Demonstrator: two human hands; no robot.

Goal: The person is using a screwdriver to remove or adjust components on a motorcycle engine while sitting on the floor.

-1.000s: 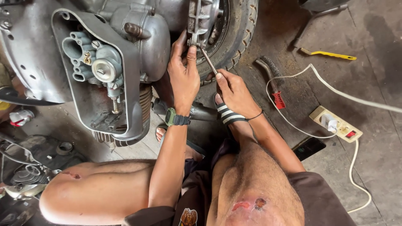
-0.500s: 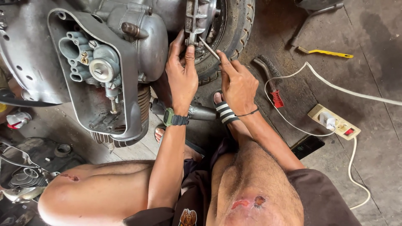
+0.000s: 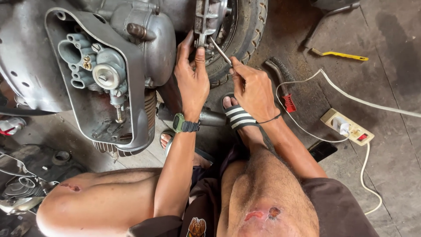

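The left hand (image 3: 193,79) gripped a grey metal bracket (image 3: 206,19) beside the rear tyre (image 3: 250,30), thumb pressed on its lower edge. The right hand (image 3: 254,90) was clenched around a thin metal tool (image 3: 220,52), perhaps a screwdriver, whose tip touched the bracket. A carburettor (image 3: 98,66) sat further left.

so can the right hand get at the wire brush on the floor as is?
Probably yes, once freed: the right hand holds a thin tool; the wire brush lies right beside it, nothing between.
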